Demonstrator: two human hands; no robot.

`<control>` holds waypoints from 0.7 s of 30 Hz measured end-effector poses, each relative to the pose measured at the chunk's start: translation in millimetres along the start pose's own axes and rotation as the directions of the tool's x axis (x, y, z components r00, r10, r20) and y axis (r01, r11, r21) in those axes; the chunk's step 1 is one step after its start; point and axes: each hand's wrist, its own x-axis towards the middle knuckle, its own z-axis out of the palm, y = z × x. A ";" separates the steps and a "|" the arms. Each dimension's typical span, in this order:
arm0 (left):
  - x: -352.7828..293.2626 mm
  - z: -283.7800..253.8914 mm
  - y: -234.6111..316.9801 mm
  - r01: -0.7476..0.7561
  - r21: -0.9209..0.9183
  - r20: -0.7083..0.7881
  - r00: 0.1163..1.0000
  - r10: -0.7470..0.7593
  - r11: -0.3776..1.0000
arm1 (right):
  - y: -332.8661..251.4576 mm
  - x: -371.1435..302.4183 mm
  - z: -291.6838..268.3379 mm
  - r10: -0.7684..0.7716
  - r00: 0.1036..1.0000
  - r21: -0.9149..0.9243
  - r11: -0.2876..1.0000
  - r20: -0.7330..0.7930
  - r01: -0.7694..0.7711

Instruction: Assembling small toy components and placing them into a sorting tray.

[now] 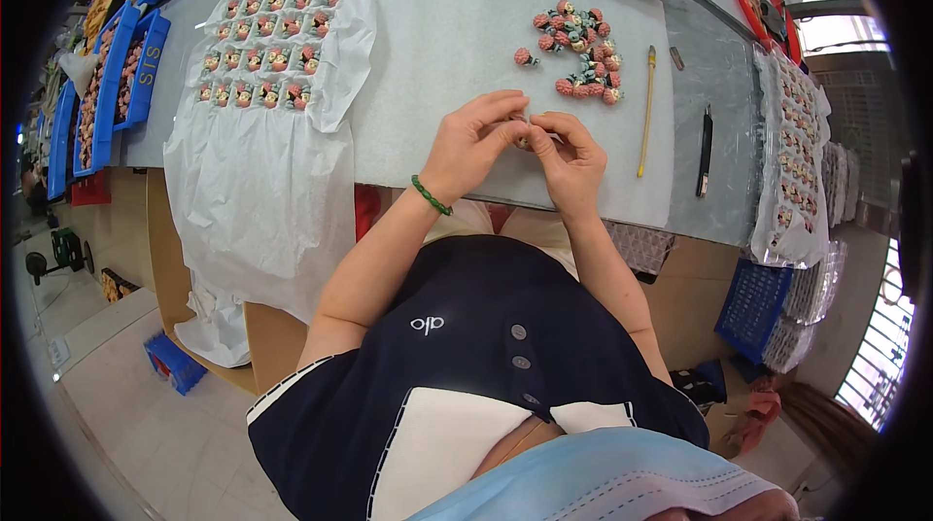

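My left hand (472, 144) and my right hand (571, 159) meet over the near part of the white foam mat (428, 45). Fingertips of both pinch a small figurine (525, 142), mostly covered by the fingers; a pale bit of it shows. Just beyond them lies a loose pile of small figurines (583, 40) with knobbly pink tops and grey-green lower parts. One single figurine (525, 56) rests slightly left of that pile. A green beaded bracelet circles my left wrist.
At left, a tray of figurines (262, 40) sits in white wrapping sheet; another filled tray (799, 161) stands far right. A thin yellow stick (647, 113) and a black pen-like tool (706, 152) lie at right. Blue bins (146, 69) hold pink parts at the far left.
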 end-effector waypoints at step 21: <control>-135.8 -411.1 155.3 0.454 0.844 -0.535 0.683 0.497 0.286 | -34.6 -36.2 100.1 0.093 0.995 -0.150 0.985 0.038 -0.087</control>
